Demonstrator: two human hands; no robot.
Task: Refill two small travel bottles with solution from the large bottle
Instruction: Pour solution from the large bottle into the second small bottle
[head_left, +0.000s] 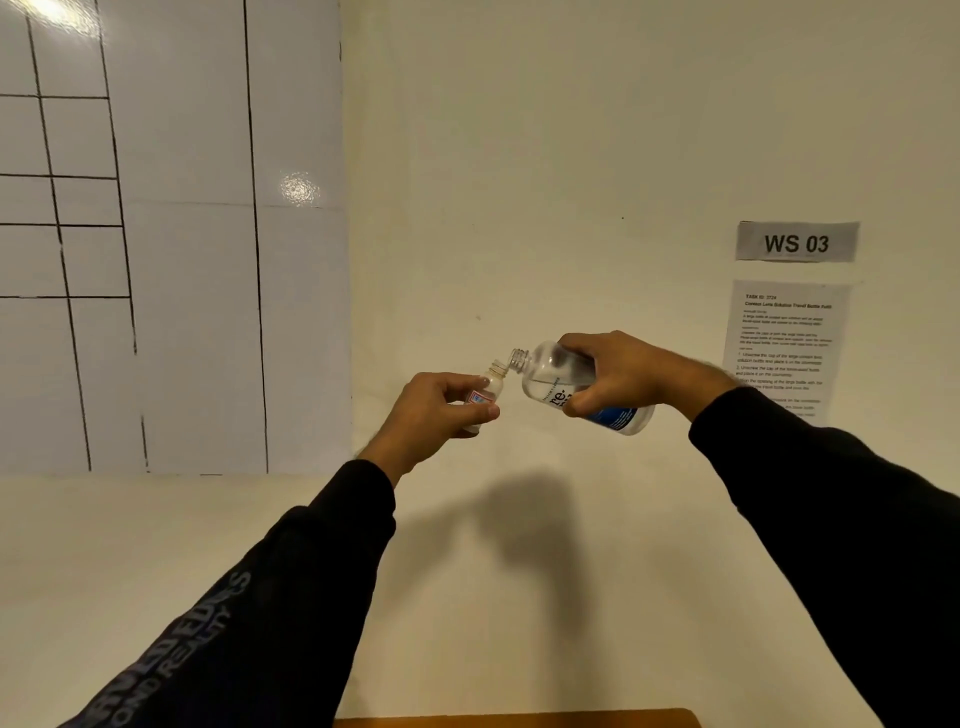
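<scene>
My left hand (431, 415) grips a small white travel bottle (488, 387) with a red-and-white label, held in the air with its uncapped neck tilted up to the right. My right hand (618, 379) grips the large clear bottle (550, 379), which has a blue label and dark lettering. That bottle lies almost on its side, its open threaded mouth pointing left. Its mouth sits just above and to the right of the small bottle's neck, nearly touching it. Clear liquid lies in the lower part of the large bottle. No second small bottle and no caps are in view.
A cream wall stands behind the hands, with a sign reading WS 03 (797, 241) and a printed task sheet (784, 348) at the right. A white board with black grid lines (171, 234) covers the left. A brown strip (519, 719) shows at the bottom.
</scene>
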